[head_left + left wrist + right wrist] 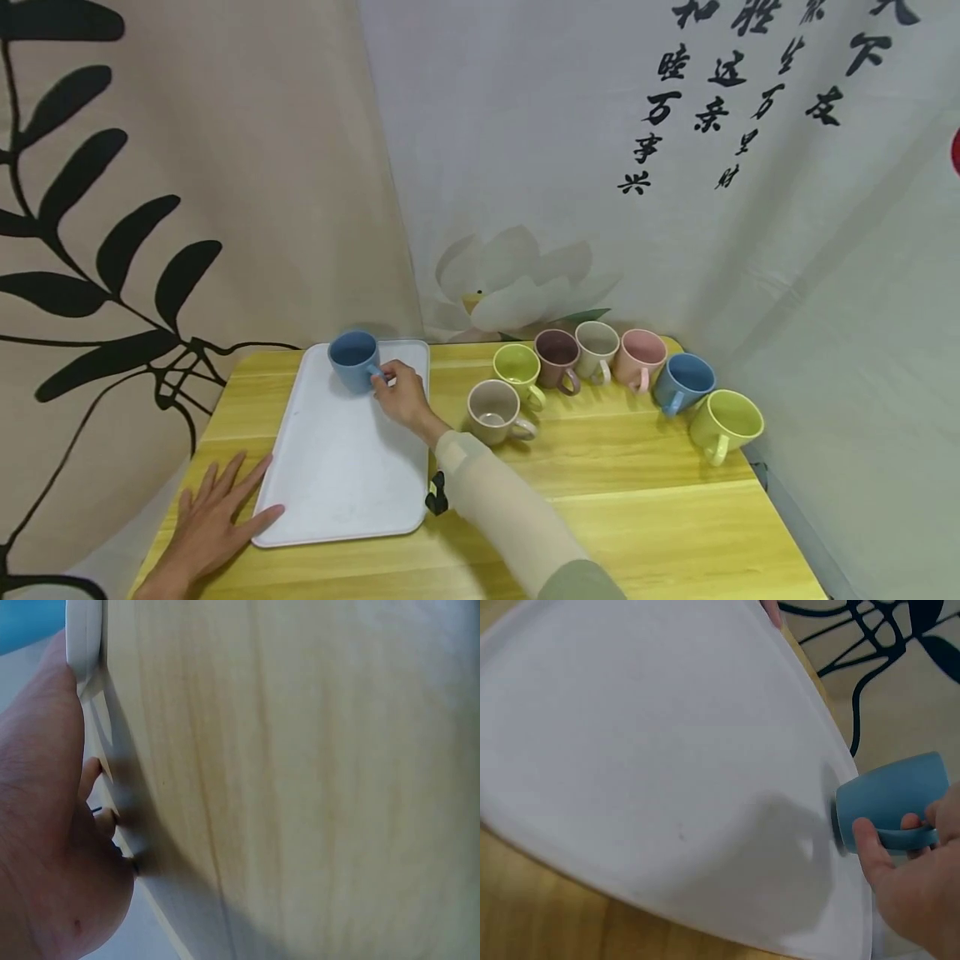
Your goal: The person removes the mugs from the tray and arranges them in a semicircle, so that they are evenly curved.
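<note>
My right hand (405,398) pinches the handle of a blue mug (353,363) at the far left corner of a white tray (341,467). In the right wrist view the thumb and fingers close round the handle of that blue mug (889,799), whose base is at the tray surface; whether it touches cannot be told. My left hand (213,521) lies with fingers spread at the tray's near left edge, its thumb at the rim. The left wrist view shows part of the left hand (45,817) beside the tray's white edge (82,637).
Right of the tray stand a taupe mug (493,412), a green mug (517,367), a dark purple mug (557,358), a grey-white mug (597,350), a pink mug (640,358), another blue mug (684,382) and another green mug (726,425) on the wooden table (637,517).
</note>
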